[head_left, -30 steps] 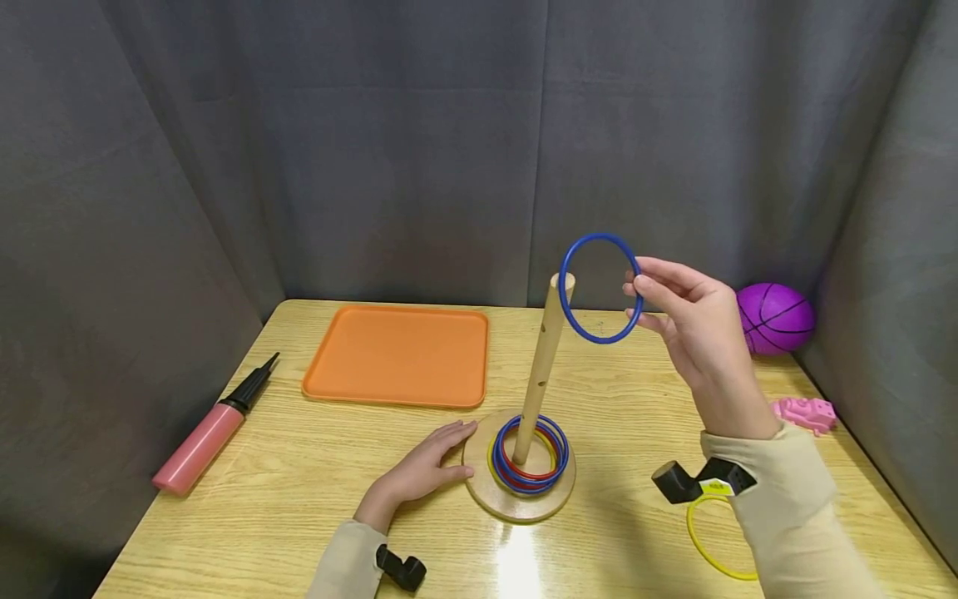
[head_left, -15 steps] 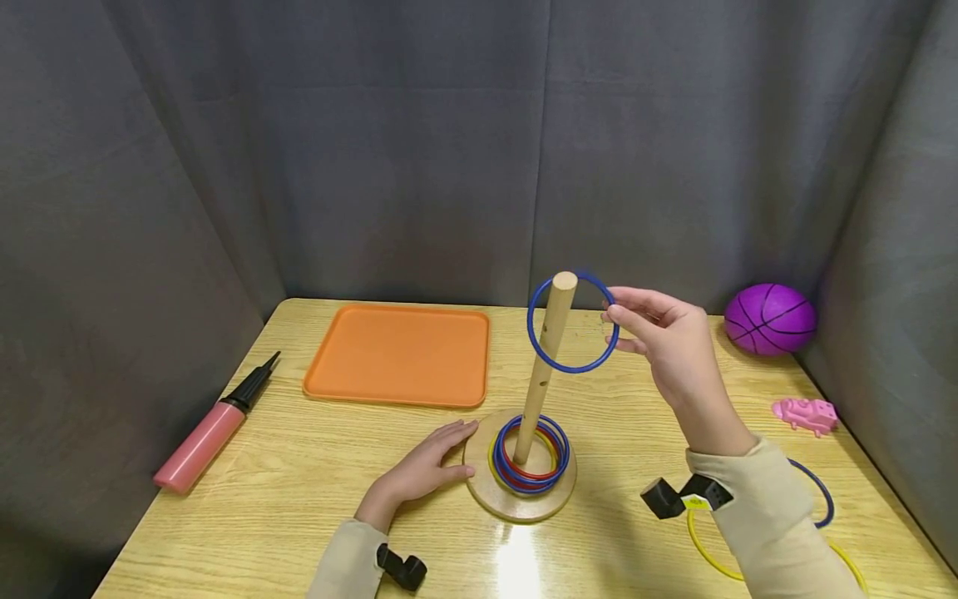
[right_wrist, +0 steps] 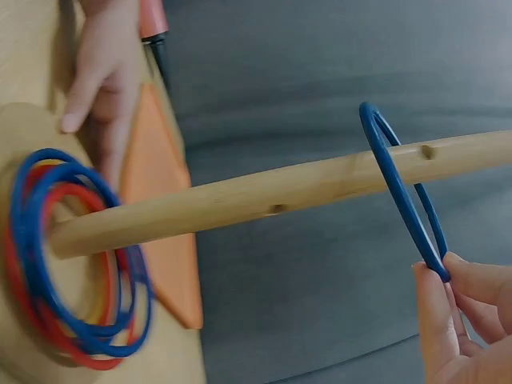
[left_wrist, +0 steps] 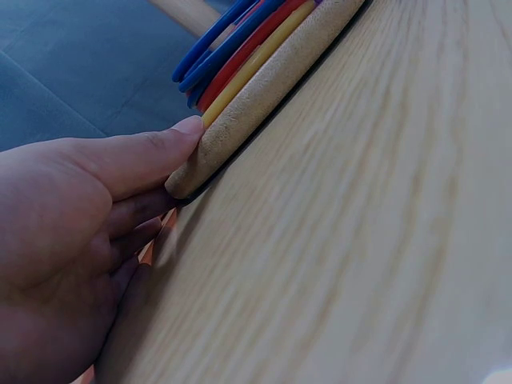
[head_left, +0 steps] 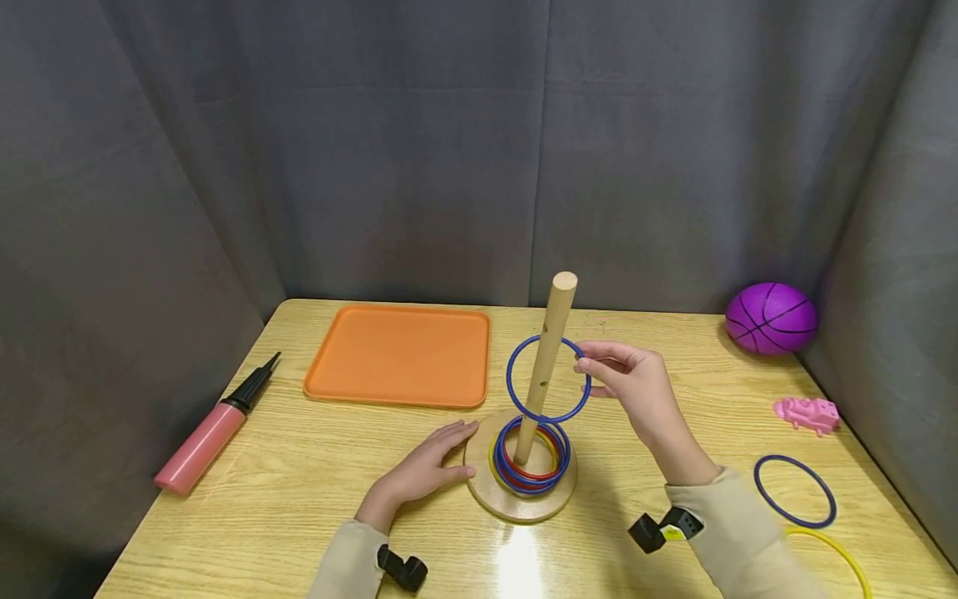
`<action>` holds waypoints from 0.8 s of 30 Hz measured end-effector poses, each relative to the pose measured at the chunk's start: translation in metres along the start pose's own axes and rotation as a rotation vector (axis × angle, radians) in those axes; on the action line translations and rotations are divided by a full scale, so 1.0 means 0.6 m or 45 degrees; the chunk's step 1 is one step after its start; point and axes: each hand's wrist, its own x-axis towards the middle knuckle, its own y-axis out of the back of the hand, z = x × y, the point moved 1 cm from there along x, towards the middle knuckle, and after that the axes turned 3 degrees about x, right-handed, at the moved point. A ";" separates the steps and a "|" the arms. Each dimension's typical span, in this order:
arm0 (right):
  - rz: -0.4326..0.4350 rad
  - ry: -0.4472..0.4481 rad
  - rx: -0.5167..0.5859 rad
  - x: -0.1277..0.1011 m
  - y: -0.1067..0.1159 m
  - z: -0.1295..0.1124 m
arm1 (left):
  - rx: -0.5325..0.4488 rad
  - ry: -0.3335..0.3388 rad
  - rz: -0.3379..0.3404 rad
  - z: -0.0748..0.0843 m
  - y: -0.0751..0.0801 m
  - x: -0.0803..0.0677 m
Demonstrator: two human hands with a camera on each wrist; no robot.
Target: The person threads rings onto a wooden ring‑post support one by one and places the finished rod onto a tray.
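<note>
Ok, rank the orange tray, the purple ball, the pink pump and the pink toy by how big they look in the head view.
1. orange tray
2. pink pump, long but thin
3. purple ball
4. pink toy

The ball sits farther back than the pump, so the order of those two is unsure.
</note>
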 end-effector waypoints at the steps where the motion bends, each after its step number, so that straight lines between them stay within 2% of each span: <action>1: -0.009 -0.016 -0.021 0.000 -0.003 0.008 | 0.003 -0.001 0.001 0.000 0.000 0.000; 7: -0.088 -0.106 -0.136 -0.003 -0.019 0.061 | 0.004 0.002 -0.006 0.000 0.000 0.001; 13: -0.136 -0.131 -0.174 -0.004 -0.031 0.104 | 0.001 -0.007 0.004 0.002 0.002 0.001; 19: -0.133 -0.135 -0.232 -0.004 -0.037 0.133 | -0.012 -0.005 -0.003 0.002 0.002 0.000; 24: -0.073 -0.106 -0.360 -0.002 -0.039 0.149 | -0.025 -0.001 -0.008 0.002 0.000 -0.001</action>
